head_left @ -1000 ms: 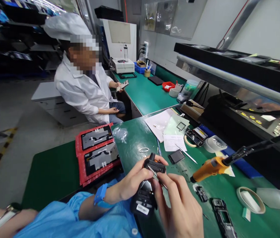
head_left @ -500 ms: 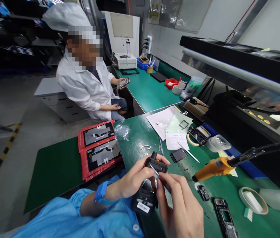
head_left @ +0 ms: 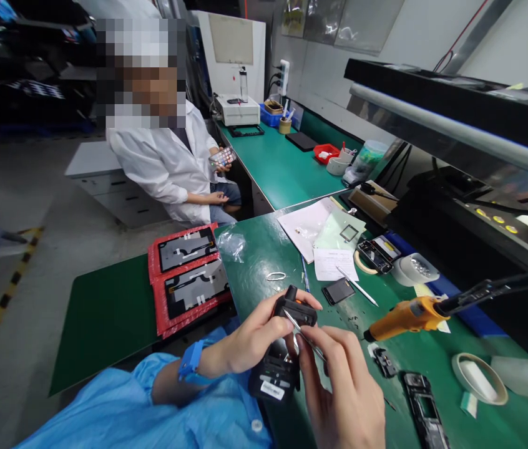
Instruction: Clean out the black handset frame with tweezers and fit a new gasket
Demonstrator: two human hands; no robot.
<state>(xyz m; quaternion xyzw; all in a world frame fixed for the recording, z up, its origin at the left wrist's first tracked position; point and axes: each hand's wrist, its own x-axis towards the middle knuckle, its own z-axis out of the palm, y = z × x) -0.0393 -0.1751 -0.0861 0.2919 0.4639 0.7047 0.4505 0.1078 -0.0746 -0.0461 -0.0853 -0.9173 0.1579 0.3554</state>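
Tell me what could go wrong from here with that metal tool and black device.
The metal tool in the right hand could slip and scratch the black device or jab the left hand, whose thumb lies close to the tip. The right hand might also knock the small black part on the green table.

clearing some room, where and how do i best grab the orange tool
Probably from above, around the middle of the orange tool: that part is thick, while the thin tip points down-left and a black extension leaves the right end.
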